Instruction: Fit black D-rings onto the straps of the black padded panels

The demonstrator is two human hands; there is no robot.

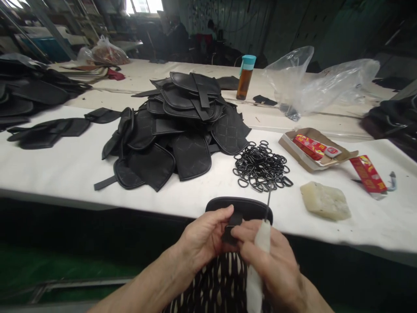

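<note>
Nearest to the camera, in the head view, is a pointed tool with a white handle (262,243), held in the right hand (280,261), its thin metal spike directed away from the person. The fingers of this hand are closed on the handle, and the fingertips also pinch a short black strap (236,218). The left hand (203,237) is clamped on the black padded piece (243,205) to which the strap belongs. This piece is at the front edge of the white table (58,171), near a heap of black metal rings (260,167).

To the right of the rings, an open cardboard box (292,150) contains a red packet (308,147) and a small pale item (332,151); a second red packet (368,174) lies outside, just beside it. In front of the box is a yellowish block (325,201). Farther back, a bottle (244,82) with a turquoise lid stands upright and holds brown liquid. On its right lies a clear plastic bag (339,84), whose content I cannot tell. At the back left, a smaller plastic bag (109,54) has something reddish inside, too blurred to name.
</note>
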